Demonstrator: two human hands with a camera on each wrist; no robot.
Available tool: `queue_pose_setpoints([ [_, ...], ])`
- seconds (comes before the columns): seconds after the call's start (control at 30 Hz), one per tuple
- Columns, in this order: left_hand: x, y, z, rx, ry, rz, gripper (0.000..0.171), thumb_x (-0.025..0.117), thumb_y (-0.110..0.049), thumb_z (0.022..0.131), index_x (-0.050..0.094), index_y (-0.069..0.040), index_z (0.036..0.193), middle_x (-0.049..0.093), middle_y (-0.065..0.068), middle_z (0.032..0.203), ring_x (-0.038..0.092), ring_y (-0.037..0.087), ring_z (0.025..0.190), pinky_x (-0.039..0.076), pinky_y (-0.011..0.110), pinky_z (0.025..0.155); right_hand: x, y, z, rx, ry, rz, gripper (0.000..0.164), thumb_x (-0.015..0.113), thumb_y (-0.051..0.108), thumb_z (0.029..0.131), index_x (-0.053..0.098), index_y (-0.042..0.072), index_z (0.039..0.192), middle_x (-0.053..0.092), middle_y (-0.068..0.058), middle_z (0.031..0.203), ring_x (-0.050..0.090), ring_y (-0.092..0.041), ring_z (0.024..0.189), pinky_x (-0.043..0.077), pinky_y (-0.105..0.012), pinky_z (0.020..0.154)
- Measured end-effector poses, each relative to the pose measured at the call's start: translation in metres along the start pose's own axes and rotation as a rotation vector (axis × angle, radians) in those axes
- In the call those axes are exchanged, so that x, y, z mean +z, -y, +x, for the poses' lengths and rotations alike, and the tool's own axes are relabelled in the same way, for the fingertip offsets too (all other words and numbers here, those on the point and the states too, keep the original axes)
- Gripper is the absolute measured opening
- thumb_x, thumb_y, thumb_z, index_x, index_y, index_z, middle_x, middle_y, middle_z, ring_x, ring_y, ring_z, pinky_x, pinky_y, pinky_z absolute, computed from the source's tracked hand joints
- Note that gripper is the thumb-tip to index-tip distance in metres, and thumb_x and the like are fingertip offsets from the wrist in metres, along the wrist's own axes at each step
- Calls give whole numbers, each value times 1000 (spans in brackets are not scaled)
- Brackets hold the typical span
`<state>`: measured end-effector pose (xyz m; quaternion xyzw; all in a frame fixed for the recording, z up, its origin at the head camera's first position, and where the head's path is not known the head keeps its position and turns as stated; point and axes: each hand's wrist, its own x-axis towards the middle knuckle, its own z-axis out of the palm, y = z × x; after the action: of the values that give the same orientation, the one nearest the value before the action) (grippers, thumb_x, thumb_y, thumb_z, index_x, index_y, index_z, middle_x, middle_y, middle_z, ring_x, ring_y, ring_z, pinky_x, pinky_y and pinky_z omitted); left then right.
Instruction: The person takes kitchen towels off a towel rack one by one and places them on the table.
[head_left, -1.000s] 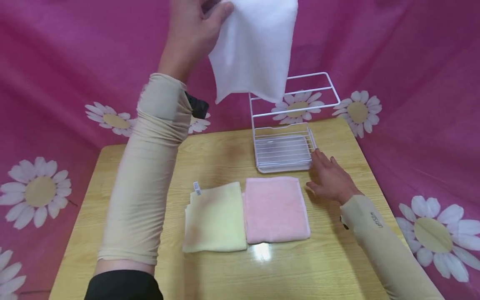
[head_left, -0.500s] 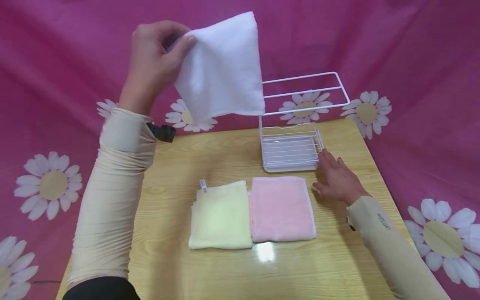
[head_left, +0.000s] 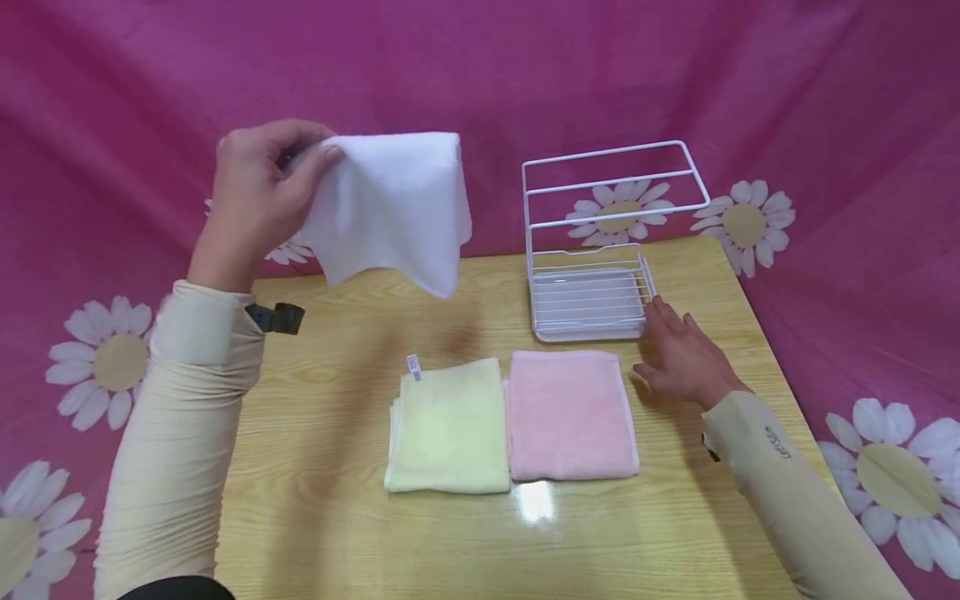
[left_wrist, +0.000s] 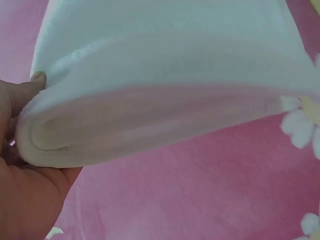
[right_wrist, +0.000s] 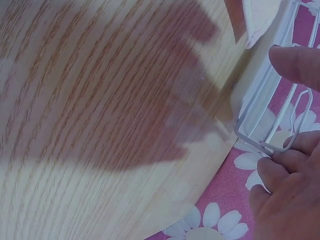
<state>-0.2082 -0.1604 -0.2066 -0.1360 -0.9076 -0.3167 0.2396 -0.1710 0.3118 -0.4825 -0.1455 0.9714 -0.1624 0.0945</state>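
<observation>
A white folded towel point(head_left: 397, 200) hangs in the air at the back left, above the table. My left hand point(head_left: 258, 187) pinches it by its upper left corner, thumb on the near side. The left wrist view shows the folded layers of this towel point(left_wrist: 165, 60) between thumb and fingers. On the right, my right hand point(head_left: 686, 354) touches the front right corner of a white wire rack point(head_left: 588, 308) with its fingertips, the thumb held apart. In the right wrist view its fingers point(right_wrist: 272, 172) lie against the wire; part of that contact is hidden.
A yellow folded towel point(head_left: 450, 429) with a small tag lies beside a pink folded towel point(head_left: 573, 417) on the wooden table point(head_left: 420, 550). The rack's upper wire frame point(head_left: 611, 185) juts above its lower tray. Behind hangs a magenta cloth point(head_left: 480, 67) with daisies.
My left hand has moved left and down with the white towel, away from above the rack. My right hand stays at the rack's corner. The view has shifted slightly.
</observation>
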Motion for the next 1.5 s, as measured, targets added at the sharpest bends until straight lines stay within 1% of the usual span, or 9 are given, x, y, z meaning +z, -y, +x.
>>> queue_pose_setpoints([
  [0.23,-4,25,-37,26,52,-13,22,73,-18,94,77,-1,107,74,13,96,57,2,73,42,14,67,4,0,2,-9,-2,-7,103,75,32,86,9,-1,159,5,-24,165,10,-41,150,7,-54,119],
  [0.4,-2,44,-65,42,70,-28,18,75,-9,92,76,0,107,73,13,95,58,7,75,44,14,68,4,1,1,5,-2,-6,104,75,31,86,9,0,159,4,-24,165,10,-42,149,6,-54,119],
  [0.57,0,65,-92,-31,119,-22,20,74,-10,93,76,-1,110,73,14,101,63,17,81,45,10,71,4,2,1,21,3,1,106,76,31,86,6,1,160,1,-23,165,8,-42,150,5,-54,119],
  [0.63,-1,72,-102,-68,143,-11,21,73,-12,93,75,-1,111,73,14,104,65,19,83,45,9,73,4,2,1,26,2,7,107,76,31,86,5,2,160,0,-22,165,8,-42,150,4,-54,119],
  [0.77,-1,90,-118,-92,162,1,19,73,-12,93,76,-2,110,73,12,101,63,17,84,45,10,73,4,1,1,20,-8,12,107,77,31,86,5,2,160,0,-22,165,8,-41,150,3,-53,119],
  [0.9,-2,106,-129,-104,171,-3,16,74,-9,92,77,-2,107,72,13,100,60,17,88,44,13,73,5,0,1,6,-13,20,107,76,30,86,5,2,160,2,-23,165,8,-41,150,2,-53,119],
  [1.1,-3,128,-140,-109,188,6,14,74,-8,92,77,-2,105,73,12,99,60,6,82,43,11,71,5,1,2,-4,-5,23,105,75,30,87,5,1,160,1,-24,165,7,-41,150,0,-52,119],
  [1.33,8,155,-147,-57,212,-6,13,74,-3,91,77,-2,103,73,13,100,65,22,88,43,9,76,4,3,3,13,14,17,105,75,31,86,7,0,159,1,-24,165,6,-42,150,1,-53,119],
  [1.5,12,168,-146,-52,234,-6,13,75,-4,91,78,-2,103,73,13,98,64,23,85,44,12,73,3,3,5,17,24,10,106,76,32,86,7,-1,159,1,-26,164,8,-44,149,2,-55,118],
])
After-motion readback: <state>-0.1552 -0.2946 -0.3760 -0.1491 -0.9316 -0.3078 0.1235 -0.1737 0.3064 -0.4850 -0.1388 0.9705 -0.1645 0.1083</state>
